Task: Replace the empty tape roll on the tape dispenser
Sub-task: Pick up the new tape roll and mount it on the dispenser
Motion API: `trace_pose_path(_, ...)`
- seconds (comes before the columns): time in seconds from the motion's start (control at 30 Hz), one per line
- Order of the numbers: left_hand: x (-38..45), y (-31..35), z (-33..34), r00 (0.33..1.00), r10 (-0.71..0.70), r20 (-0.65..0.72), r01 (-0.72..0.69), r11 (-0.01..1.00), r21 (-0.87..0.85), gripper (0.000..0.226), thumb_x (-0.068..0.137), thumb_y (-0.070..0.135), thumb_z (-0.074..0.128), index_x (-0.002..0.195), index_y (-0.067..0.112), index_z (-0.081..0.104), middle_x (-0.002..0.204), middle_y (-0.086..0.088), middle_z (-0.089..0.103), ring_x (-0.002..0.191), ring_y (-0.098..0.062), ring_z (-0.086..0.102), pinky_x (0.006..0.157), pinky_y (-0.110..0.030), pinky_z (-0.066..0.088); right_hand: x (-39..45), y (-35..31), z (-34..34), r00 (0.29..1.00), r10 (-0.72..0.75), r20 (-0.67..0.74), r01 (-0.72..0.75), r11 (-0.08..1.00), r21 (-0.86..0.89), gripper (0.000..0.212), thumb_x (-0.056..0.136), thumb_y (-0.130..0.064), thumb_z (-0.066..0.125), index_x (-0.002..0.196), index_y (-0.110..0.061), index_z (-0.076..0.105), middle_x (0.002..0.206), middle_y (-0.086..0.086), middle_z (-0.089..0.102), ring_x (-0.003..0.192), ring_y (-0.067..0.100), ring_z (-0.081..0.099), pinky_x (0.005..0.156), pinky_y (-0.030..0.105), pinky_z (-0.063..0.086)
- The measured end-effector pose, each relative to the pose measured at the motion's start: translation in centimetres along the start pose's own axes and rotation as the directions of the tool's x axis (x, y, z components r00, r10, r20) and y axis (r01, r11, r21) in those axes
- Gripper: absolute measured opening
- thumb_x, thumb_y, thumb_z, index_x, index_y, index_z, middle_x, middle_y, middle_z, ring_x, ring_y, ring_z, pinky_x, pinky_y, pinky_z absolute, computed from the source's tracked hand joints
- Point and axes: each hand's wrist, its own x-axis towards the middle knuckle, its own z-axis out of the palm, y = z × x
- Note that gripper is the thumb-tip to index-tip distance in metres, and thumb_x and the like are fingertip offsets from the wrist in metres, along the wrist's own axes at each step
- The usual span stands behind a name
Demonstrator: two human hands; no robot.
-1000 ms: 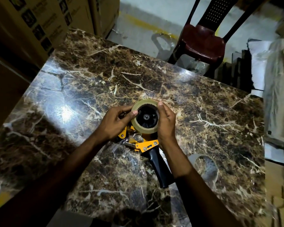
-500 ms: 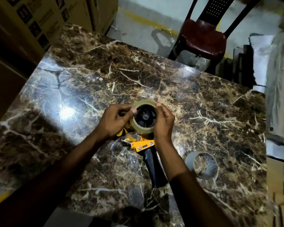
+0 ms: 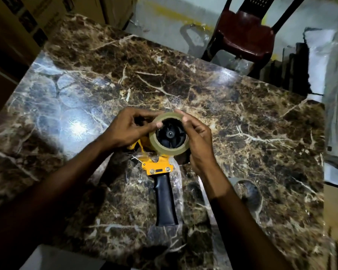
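Observation:
A yellow tape dispenser (image 3: 158, 168) with a black handle lies on the marble table (image 3: 242, 123), handle pointing toward me. A clear-brown tape roll (image 3: 164, 148) sits around the dispenser's black hub. My left hand (image 3: 129, 129) pinches the roll's left rim with thumb and fingers. My right hand (image 3: 198, 139) grips the roll's right and top edge. An empty grey tape core (image 3: 246, 190) lies flat on the table to the right of my right forearm. Crumpled clear film lies under the dispenser.
A dark red plastic chair (image 3: 244, 38) stands beyond the table's far edge. Cardboard boxes (image 3: 37, 14) stack at the upper left. Wrapped white packages (image 3: 336, 78) line the right side. Light glares off the marble at the left.
The dispenser's handle has swung from slanting right to pointing straight at me. Both hands stay on the roll, and my right fingers have shifted up onto its top edge.

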Motion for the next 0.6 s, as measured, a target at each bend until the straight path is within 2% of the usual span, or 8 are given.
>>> trace_pose_path(0.1,0.2,-0.2,-0.3,1.0,-0.008,0.021,0.008,1.0,0.015,0.04,0.093,0.025,0.081,0.131,0.015,0.075,0.12,0.001,0.081,0.107,-0.018,0.079,0.089,-0.036,0.063,0.1,-0.2,-0.6,0.996,0.006,0.086,-0.006,1.0,-0.003,0.027,0.098,-0.021,0.062,0.121,-0.02,0.076,0.131,0.008,0.074,0.126,0.026,0.068,0.107,0.053,0.054)
trace_pose_path(0.2,0.3,-0.2,-0.3,0.998,-0.057,0.04,0.057,0.998,0.008,0.038,0.093,0.018,0.081,0.13,0.011,0.076,0.123,-0.003,0.081,0.109,-0.015,0.079,0.098,-0.04,0.063,0.5,-0.4,-0.8,0.992,-0.053,0.11,0.069,0.987,-0.147,0.028,0.103,-0.015,0.06,0.128,-0.016,0.072,0.129,0.008,0.074,0.126,0.025,0.068,0.108,0.053,0.054)
trace_pose_path(0.27,0.4,0.2,-0.5,0.995,-0.084,0.062,0.081,0.995,0.05,0.042,0.088,0.029,0.086,0.128,0.017,0.078,0.123,0.0,0.081,0.11,-0.014,0.079,0.101,-0.048,0.062,0.5,-0.2,-0.6,0.989,-0.103,0.109,0.127,0.961,-0.245,0.028,0.104,-0.012,0.058,0.129,-0.013,0.071,0.13,0.008,0.074,0.126,0.022,0.068,0.108,0.049,0.054)
trace_pose_path(0.33,0.1,0.2,-0.7,0.993,-0.106,0.059,0.102,0.992,0.073,0.048,0.082,0.04,0.086,0.126,0.023,0.079,0.123,0.004,0.081,0.11,-0.013,0.079,0.102,-0.052,0.061,0.3,0.1,-0.3,0.988,-0.13,0.081,0.147,0.953,-0.264,0.028,0.104,-0.013,0.058,0.129,-0.014,0.072,0.129,0.005,0.074,0.126,0.018,0.068,0.107,0.045,0.056)
trace_pose_path(0.43,-0.2,0.4,-0.6,0.994,-0.109,0.017,0.107,0.99,0.094,0.056,0.078,0.052,0.085,0.129,0.029,0.078,0.128,0.005,0.079,0.116,-0.01,0.076,0.105,-0.051,0.06,-0.1,0.4,0.1,0.988,-0.147,0.036,0.151,0.947,-0.283,0.028,0.107,-0.02,0.055,0.128,-0.017,0.073,0.131,0.002,0.074,0.125,0.016,0.067,0.099,0.03,0.057)
trace_pose_path(0.5,-0.6,0.1,-0.4,0.994,-0.087,-0.066,0.093,0.99,0.101,0.057,0.08,0.047,0.088,0.133,0.033,0.075,0.132,0.004,0.077,0.12,-0.008,0.073,0.107,-0.046,0.059,-0.7,0.6,0.4,0.984,-0.179,0.019,0.175,0.933,-0.315,0.031,0.109,-0.022,0.052,0.132,-0.016,0.071,0.136,0.003,0.071,0.128,0.014,0.064,0.095,0.017,0.053)
trace_pose_path(0.6,-2.3,-0.5,0.0,0.981,-0.065,-0.182,0.077,0.995,0.058,0.063,0.086,0.034,0.088,0.145,0.031,0.067,0.139,0.003,0.072,0.13,-0.008,0.067,0.112,-0.036,0.055,-2.3,1.2,0.6,0.975,-0.224,-0.011,0.205,0.911,-0.358,0.038,0.107,-0.026,0.054,0.143,-0.017,0.062,0.146,0.0,0.062,0.135,0.009,0.057,0.102,0.016,0.049)
